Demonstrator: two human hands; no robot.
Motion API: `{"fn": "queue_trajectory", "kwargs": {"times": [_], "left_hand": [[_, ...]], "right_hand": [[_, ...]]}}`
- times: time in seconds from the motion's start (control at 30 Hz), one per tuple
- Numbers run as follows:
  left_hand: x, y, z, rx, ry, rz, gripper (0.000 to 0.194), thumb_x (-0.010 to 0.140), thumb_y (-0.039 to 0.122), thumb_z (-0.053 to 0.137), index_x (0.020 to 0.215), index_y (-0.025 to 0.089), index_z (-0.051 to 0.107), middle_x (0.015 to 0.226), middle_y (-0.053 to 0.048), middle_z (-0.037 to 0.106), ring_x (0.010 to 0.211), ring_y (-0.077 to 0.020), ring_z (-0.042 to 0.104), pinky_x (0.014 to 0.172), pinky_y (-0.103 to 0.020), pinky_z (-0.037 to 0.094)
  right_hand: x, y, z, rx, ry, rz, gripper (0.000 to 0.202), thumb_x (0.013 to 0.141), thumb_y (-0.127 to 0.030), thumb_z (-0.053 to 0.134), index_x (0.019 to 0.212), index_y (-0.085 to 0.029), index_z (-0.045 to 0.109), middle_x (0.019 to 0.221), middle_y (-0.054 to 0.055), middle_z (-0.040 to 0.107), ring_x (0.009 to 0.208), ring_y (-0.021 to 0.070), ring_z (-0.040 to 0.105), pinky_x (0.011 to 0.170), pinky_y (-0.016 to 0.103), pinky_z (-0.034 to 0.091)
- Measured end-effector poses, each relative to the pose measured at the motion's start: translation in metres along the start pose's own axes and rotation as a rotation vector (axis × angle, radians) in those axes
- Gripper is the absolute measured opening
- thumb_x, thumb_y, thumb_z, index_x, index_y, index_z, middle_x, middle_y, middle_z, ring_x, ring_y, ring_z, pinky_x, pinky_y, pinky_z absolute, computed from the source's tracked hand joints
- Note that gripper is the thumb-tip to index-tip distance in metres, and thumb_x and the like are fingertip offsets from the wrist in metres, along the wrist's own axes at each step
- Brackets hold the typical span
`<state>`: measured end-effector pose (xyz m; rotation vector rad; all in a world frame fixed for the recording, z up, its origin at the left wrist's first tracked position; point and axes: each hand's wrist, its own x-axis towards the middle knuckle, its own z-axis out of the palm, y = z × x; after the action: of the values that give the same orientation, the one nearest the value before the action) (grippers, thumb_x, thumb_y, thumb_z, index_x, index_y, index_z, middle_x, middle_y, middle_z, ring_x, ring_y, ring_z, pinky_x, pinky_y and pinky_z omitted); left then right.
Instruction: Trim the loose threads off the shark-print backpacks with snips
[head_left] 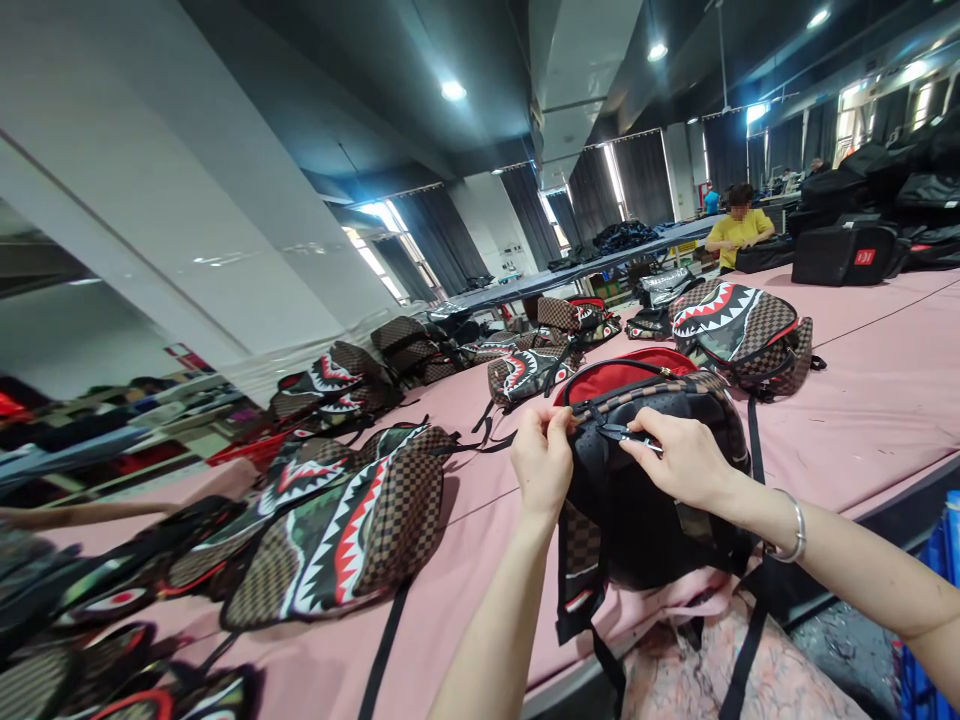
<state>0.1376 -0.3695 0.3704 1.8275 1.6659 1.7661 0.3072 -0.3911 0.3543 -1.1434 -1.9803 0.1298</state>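
A black and brown-checked backpack (pixel 652 510) stands at the table's front edge, its back panel facing me and its red-lined top open. My left hand (pixel 543 455) pinches the edge near its top left corner; what lies between the fingertips is too small to name. In my right hand (pixel 679 455) is a small pair of dark-bladed snips (pixel 630 436), its tip pointing left at the strap base below the top seam. A silver bangle is on the right wrist.
Shark-mouth checked backpacks lie on the pink table (pixel 862 400): a large one (pixel 345 530) at the left, another (pixel 739 330) behind mine. Black bags (pixel 844 252) are piled at the back right. A person in yellow (pixel 739 230) works beyond; a forearm (pixel 90 514) reaches in at far left.
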Motion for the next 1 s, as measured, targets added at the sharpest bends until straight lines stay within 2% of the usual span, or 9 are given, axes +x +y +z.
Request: {"fn": "queue_trajectory", "kwargs": {"times": [0.27,0.43,0.73,0.83,0.93,1.0], "left_hand": [[-0.003,0.008,0.003,-0.056,0.002,0.015,0.017,0.078,0.028,0.049,0.064,0.019,0.048,0.059,0.003,0.053,0.057,-0.0114,0.051,0.059,-0.024,0.04],[-0.002,0.003,0.006,-0.164,0.017,-0.009,0.017,0.078,0.029,0.05,0.064,0.019,0.048,0.058,0.003,0.051,0.058,-0.0109,0.051,0.061,-0.023,0.041],[-0.007,0.007,0.006,-0.107,-0.007,0.037,0.016,0.079,0.028,0.048,0.065,0.019,0.047,0.062,0.002,0.052,0.059,-0.011,0.051,0.06,-0.023,0.042],[-0.008,0.006,0.005,-0.161,0.032,0.054,0.016,0.08,0.029,0.049,0.067,0.019,0.047,0.062,0.002,0.051,0.059,-0.0109,0.05,0.061,-0.023,0.042],[-0.014,0.003,0.001,-0.279,0.056,0.148,0.029,0.087,0.035,0.037,0.063,0.019,0.044,0.058,0.002,0.048,0.058,-0.0118,0.05,0.063,-0.026,0.044],[-0.024,0.001,-0.004,-0.181,0.004,0.292,0.04,0.089,0.04,0.028,0.062,0.018,0.048,0.065,-0.003,0.053,0.068,-0.0156,0.055,0.071,-0.033,0.045]], "right_hand": [[-0.001,-0.001,0.004,-0.03,0.001,-0.001,0.017,0.087,-0.033,0.044,0.089,-0.021,0.056,0.084,0.002,0.067,0.078,0.0155,0.063,0.06,0.022,0.037],[-0.001,0.0,0.005,0.008,0.029,-0.004,0.016,0.087,-0.032,0.044,0.09,-0.021,0.056,0.085,0.002,0.067,0.077,0.0145,0.063,0.063,0.021,0.039],[0.003,-0.006,0.007,-0.121,0.008,0.024,0.018,0.088,-0.033,0.041,0.091,-0.021,0.055,0.086,0.003,0.067,0.079,0.0169,0.063,0.059,0.023,0.038],[0.003,-0.003,0.009,-0.109,0.037,0.004,0.017,0.088,-0.031,0.041,0.088,-0.021,0.055,0.084,0.003,0.066,0.077,0.0162,0.063,0.058,0.022,0.037],[-0.004,0.004,0.008,0.001,0.112,-0.03,0.015,0.087,-0.031,0.044,0.089,-0.02,0.054,0.081,0.002,0.066,0.071,0.014,0.062,0.056,0.022,0.039],[-0.012,0.016,0.003,0.099,0.176,-0.085,0.016,0.086,-0.033,0.047,0.091,-0.019,0.053,0.079,0.002,0.065,0.064,0.0121,0.061,0.056,0.021,0.04]]}}
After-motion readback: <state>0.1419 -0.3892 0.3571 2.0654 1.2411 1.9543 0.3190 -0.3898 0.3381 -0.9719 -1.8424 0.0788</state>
